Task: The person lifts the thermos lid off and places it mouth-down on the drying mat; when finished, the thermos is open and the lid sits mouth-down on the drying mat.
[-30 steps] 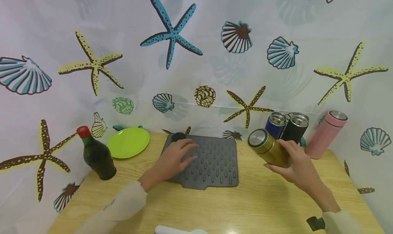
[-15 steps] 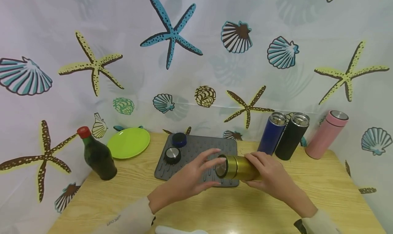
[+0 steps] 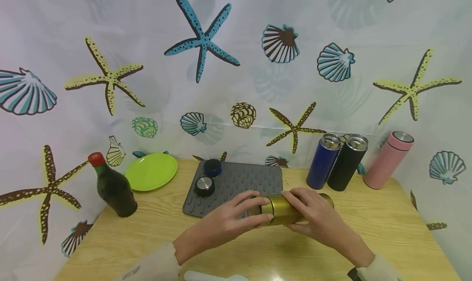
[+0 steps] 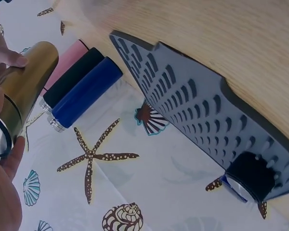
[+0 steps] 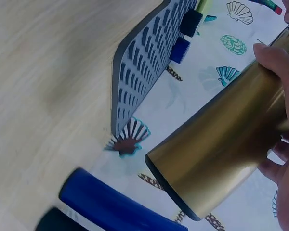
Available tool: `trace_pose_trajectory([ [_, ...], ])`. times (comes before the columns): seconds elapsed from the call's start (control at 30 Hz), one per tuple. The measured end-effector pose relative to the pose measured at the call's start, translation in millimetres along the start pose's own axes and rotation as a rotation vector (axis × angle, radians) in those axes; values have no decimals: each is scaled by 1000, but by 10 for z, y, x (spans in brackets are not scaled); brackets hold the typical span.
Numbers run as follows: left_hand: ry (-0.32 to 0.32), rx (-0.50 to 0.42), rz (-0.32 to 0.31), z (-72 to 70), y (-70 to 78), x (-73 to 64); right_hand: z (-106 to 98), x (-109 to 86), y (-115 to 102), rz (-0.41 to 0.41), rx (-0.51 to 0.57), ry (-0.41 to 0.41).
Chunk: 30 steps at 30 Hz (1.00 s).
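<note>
A gold thermos bottle [image 3: 283, 209] is held nearly level above the front edge of the grey drying mat [image 3: 254, 178]. Around its body curl the fingers of my right hand [image 3: 318, 215]. At the lid end, my left hand [image 3: 225, 221] grips the cap with fingers and thumb. The right wrist view shows the bottle's base end [image 5: 221, 139] pointing away from the right hand. On the mat's left side sit a black lid [image 3: 204, 186] with a silver top and a dark blue lid [image 3: 212, 167].
Lidless blue [image 3: 323, 162] and black [image 3: 347, 163] bottles stand at the back right, beside a capped pink bottle [image 3: 389, 160]. To the left are a green plate [image 3: 152, 171] and a dark bottle with a red cap [image 3: 114, 186]. A white handle [image 3: 214, 276] lies at the front edge.
My right hand has brought the gold thermos leftward and laid it over nearly level. My left hand has moved right from the lids on the mat and taken hold of the thermos's cap.
</note>
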<state>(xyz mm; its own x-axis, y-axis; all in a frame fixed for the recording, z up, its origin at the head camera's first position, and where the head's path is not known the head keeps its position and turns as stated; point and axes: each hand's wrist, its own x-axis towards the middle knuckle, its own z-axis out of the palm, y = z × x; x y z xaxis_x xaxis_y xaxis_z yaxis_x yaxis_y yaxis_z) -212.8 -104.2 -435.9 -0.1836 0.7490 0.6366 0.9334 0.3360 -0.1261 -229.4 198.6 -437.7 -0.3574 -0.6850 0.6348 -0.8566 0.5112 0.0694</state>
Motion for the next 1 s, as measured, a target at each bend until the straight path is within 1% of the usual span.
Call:
trace_pose_trajectory([
  [0.07,19,-25,-62,3,29,10,21,2,-25,15,1,16],
  [0.13,33,-59,-153,15,74,23,45,1,-44,21,-12,34],
  [0.2,49,-137,-286,36,128,35,68,-3,-57,19,-32,47],
  [0.3,62,-257,-505,57,202,51,102,-7,-68,10,-54,59],
  [0.33,61,-287,-564,59,218,57,109,-8,-71,7,-60,62],
  [0.37,57,-302,-604,58,230,62,116,-9,-74,4,-62,65],
  [0.4,52,-298,-621,56,234,66,122,-10,-75,3,-64,66],
  [0.43,47,-285,-619,50,233,69,126,-10,-76,2,-64,66],
  [0.47,42,-260,-593,43,223,70,127,-8,-75,3,-65,67],
  [0.5,38,-230,-544,35,205,68,127,-7,-72,6,-66,68],
  [0.53,33,-194,-480,27,181,69,122,-6,-66,10,-68,69],
  [0.57,28,-144,-398,20,151,69,115,-5,-59,15,-69,71],
  [0.67,-5,54,-106,0,50,59,90,-1,-37,31,-67,78],
  [0.7,-14,109,-23,-4,22,51,82,-1,-32,32,-66,80],
  [0.73,-25,160,44,-7,0,39,76,-2,-27,31,-65,80],
  [0.77,-37,205,96,-8,-18,24,71,-2,-25,28,-64,81],
  [0.8,-52,232,128,-4,-33,6,68,-3,-24,24,-61,79],
  [0.83,-70,236,138,2,-44,-15,67,-4,-25,20,-58,79],
  [0.93,-105,248,148,34,-78,-76,72,-1,-34,5,-52,79],
  [1.0,-103,250,160,53,-100,-105,73,1,-41,-1,-49,81],
])
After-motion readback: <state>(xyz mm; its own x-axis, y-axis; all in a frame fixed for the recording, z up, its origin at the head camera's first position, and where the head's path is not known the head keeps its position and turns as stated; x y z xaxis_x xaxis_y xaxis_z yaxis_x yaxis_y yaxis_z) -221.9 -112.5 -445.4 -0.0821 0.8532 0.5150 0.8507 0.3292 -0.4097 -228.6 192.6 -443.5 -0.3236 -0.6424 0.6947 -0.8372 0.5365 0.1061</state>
